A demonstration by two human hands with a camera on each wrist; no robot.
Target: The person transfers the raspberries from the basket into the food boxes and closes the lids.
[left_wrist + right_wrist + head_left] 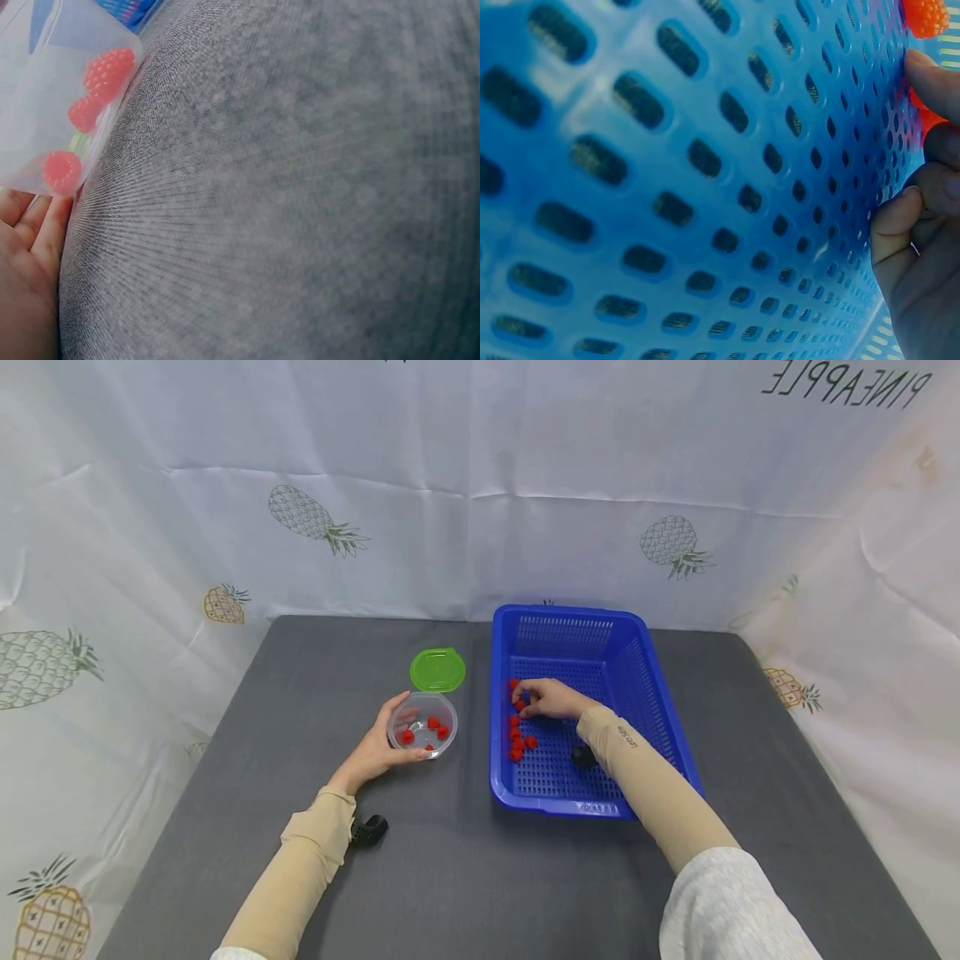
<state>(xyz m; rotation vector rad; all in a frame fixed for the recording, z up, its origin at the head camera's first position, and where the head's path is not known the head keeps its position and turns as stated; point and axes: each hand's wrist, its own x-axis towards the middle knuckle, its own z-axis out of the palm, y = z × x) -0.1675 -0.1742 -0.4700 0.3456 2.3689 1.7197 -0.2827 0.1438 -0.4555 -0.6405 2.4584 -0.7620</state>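
There are two hands: one left hand (381, 745), one right hand (553, 698). One desk (420, 877) carries one blue perforated basket (566, 631), one clear plastic bowl (422, 703) and one green lid (438, 670). Four raspberries (433, 722) show inside the bowl; at least seven more raspberries (517, 744) show inside the basket, some partly hidden.

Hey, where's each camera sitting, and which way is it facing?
Head: on the head, facing forward and down at the blue basket, clear cup and green lid; left hand, right hand and beige sleeves show.
Left wrist: worn there, facing the cup's side and gray tabletop; part of the left hand shows.
Right wrist: worn there, facing the basket's perforated plastic; part of the right hand shows.
Head and left wrist share the cup.
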